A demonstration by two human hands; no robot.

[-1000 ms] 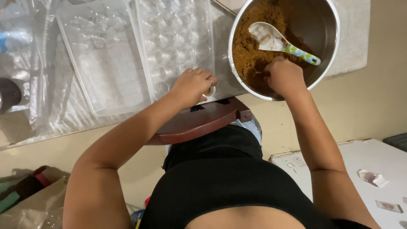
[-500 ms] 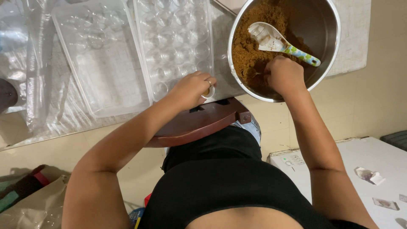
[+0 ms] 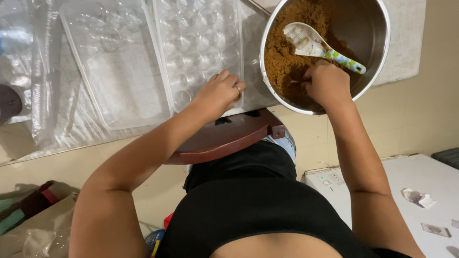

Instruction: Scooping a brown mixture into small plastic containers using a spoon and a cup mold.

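Since earlier, left hand [image 3: 217, 93] shifts slightly on the clear tray [image 3: 201, 48], fingers curled at its edge. Right hand [image 3: 326, 83] pinches brown mix [image 3: 287, 57] inside the bowl [image 3: 377, 62]; crumbly, soft, best scooped in small clumps.

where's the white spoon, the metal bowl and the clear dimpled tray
white spoon [image 3: 306, 42], head view, on its scoop.
metal bowl [image 3: 368, 28], head view, on the bare inner wall.
clear dimpled tray [image 3: 201, 43], head view, on its middle cups.
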